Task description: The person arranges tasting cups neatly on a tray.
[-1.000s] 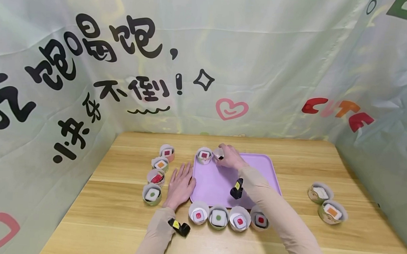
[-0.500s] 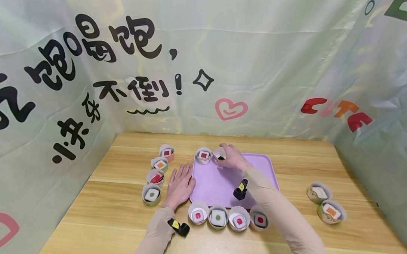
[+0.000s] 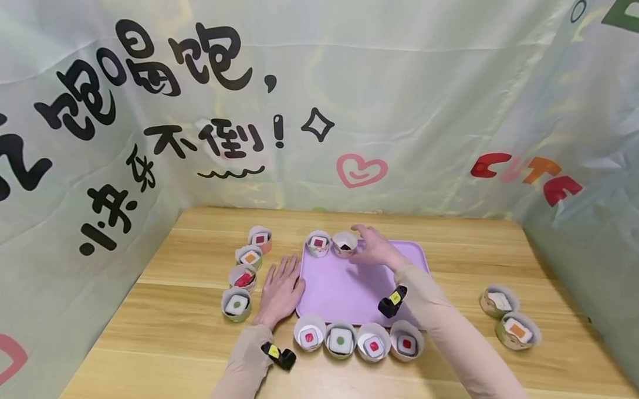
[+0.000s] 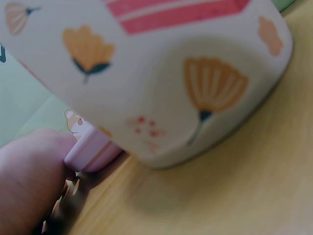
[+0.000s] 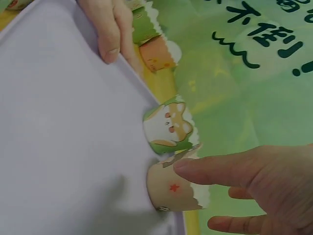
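Observation:
Near the far edge of a lilac tray (image 3: 342,291), a paper baking cup (image 3: 346,238) with a dark piece inside stands beside a green paper cup (image 3: 317,252) that holds a sushi-like square. My right hand (image 3: 379,249) hovers just right of the baking cup, fingers spread and nothing held. In the right wrist view the thumb (image 5: 210,170) overlaps the beige cup (image 5: 171,188); whether it touches is unclear. My left hand (image 3: 280,296) lies flat on the table, its thumb against the tray's left edge.
Filled cups line the tray's left, such as a green one (image 3: 236,305), and several more, like a white one (image 3: 309,334), stand along its near edge. Two cups (image 3: 518,332) sit far right. A printed cloth (image 3: 407,108) hangs behind the wooden table (image 3: 161,335).
My right hand has let go of the baking cup and drawn away to the right. The cup stays on the tray. The left hand has kept its place.

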`<state>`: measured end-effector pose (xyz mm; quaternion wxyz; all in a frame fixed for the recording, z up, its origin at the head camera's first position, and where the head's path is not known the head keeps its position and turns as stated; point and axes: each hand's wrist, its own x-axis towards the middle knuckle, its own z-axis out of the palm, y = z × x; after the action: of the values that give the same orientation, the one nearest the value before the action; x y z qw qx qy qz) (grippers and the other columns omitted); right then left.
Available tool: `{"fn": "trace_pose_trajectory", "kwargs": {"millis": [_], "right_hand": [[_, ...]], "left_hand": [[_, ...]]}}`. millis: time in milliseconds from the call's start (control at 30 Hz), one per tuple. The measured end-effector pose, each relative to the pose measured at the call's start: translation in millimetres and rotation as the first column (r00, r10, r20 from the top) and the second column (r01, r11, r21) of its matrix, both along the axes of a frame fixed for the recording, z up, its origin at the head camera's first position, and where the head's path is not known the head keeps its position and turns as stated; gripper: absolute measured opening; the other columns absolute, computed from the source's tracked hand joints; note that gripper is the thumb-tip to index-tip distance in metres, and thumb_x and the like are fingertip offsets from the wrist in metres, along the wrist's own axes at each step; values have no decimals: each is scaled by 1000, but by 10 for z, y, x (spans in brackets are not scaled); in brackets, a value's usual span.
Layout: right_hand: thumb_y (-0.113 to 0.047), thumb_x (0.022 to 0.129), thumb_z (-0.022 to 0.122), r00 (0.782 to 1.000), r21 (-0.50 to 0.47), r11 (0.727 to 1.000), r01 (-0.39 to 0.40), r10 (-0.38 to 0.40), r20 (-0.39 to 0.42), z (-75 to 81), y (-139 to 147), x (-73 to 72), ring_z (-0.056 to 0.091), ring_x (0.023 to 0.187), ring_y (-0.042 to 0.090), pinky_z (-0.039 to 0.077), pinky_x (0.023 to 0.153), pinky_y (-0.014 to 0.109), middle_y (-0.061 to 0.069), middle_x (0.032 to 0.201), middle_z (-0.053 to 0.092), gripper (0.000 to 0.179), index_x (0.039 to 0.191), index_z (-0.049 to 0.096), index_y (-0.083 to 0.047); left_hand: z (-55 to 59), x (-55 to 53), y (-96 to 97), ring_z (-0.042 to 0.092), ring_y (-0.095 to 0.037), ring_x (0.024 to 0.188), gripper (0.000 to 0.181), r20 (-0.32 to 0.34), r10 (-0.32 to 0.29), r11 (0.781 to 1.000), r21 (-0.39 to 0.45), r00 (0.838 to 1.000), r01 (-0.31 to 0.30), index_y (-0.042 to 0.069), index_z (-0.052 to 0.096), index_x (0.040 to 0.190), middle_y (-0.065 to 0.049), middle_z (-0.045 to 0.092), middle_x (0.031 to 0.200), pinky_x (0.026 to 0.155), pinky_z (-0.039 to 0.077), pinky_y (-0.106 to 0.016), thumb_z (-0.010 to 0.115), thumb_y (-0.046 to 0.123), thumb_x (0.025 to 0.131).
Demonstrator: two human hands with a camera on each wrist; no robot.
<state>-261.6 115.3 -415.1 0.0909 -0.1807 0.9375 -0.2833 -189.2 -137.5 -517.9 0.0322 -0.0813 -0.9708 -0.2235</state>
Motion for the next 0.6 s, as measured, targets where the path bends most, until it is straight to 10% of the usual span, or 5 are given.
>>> {"fn": "trace_pose_trajectory", "kwargs": {"millis": [600], "right_hand": [[-23,85,77,999,-36,999,-41,40,-18,139,413,312,43,136,52,42,111,62,35,147,44,79,148,39,6]], "left_hand": [[12,9,10,19,-27,158,55,2,1,1000,2,1000,-1,11,40,155,-6,29,167,130,8,-51,37,34,105]]}}
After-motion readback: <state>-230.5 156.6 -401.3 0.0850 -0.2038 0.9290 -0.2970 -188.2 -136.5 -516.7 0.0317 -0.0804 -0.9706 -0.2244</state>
